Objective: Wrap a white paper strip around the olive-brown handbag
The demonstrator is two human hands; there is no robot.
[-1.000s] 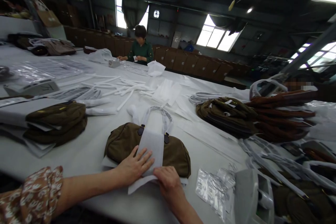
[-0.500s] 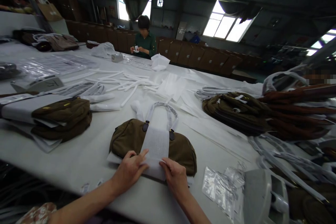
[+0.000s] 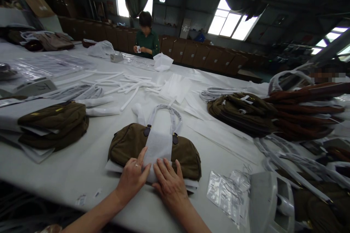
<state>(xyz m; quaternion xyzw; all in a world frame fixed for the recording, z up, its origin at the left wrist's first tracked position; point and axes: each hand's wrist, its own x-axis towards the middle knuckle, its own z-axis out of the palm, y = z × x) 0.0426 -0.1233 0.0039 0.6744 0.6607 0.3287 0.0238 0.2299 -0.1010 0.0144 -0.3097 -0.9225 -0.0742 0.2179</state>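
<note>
While both forearms reach in from the near edge, the left hand has thumb and index finger spread, other fingers bent, nothing visibly gripped; the right hand lies flat, fingers extended, grasping nothing. Both touch one white paper band, laid across the middle of an olive-brown handbag, directly before the person, wrapped handles pointing away. Surface: white worktable, bearing stacked olive bags at left, clear plastic packets at right. Room: dim; bright windows; brown cartons; one co-worker in green.
</note>
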